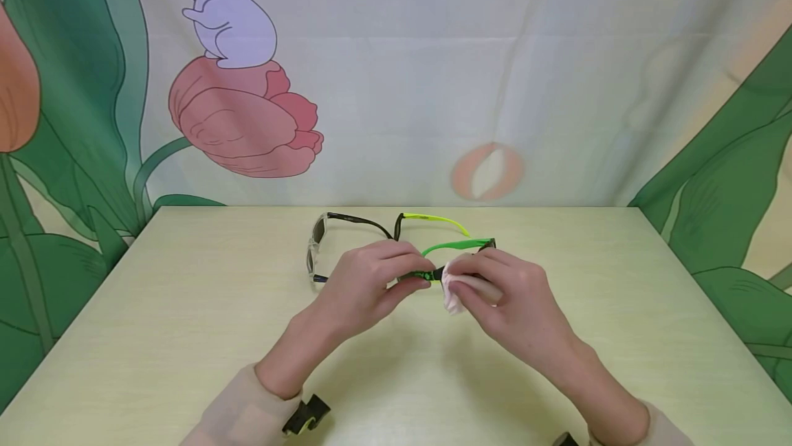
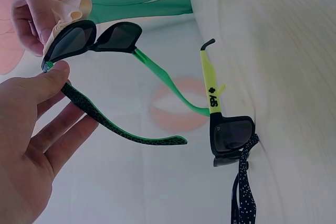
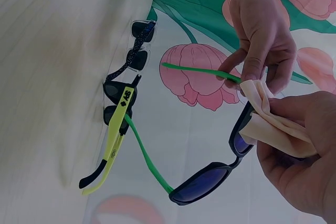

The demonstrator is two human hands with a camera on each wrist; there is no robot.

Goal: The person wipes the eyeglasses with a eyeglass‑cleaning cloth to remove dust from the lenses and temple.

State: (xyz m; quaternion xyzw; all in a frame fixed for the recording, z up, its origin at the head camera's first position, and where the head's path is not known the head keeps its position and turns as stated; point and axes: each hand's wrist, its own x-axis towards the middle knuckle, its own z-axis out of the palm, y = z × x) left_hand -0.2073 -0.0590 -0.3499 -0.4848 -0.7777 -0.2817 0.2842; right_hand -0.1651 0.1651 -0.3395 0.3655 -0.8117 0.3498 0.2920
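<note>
My left hand [image 1: 371,281] pinches a pair of sunglasses [image 2: 118,38] with a black frame and green arms, near the hinge of one arm. That arm carries a dark pattern, while the other green arm [image 3: 149,161] reaches out unheld. Between the fingers and thumb of my right hand [image 1: 516,295] is a folded pale cloth [image 3: 278,129]. In the right wrist view the cloth lies over one lens beside the left fingertips. The second lens [image 3: 202,182] shows uncovered, with a bluish tint. Both hands hold the sunglasses over the table.
Yellow-armed black sunglasses [image 3: 116,124] stand on the table [image 1: 185,336] behind the hands. To their left are clear-framed sunglasses [image 1: 315,243] with dark arms, partly hidden by the left hand. A printed curtain [image 1: 396,88] hangs at the table's far edge.
</note>
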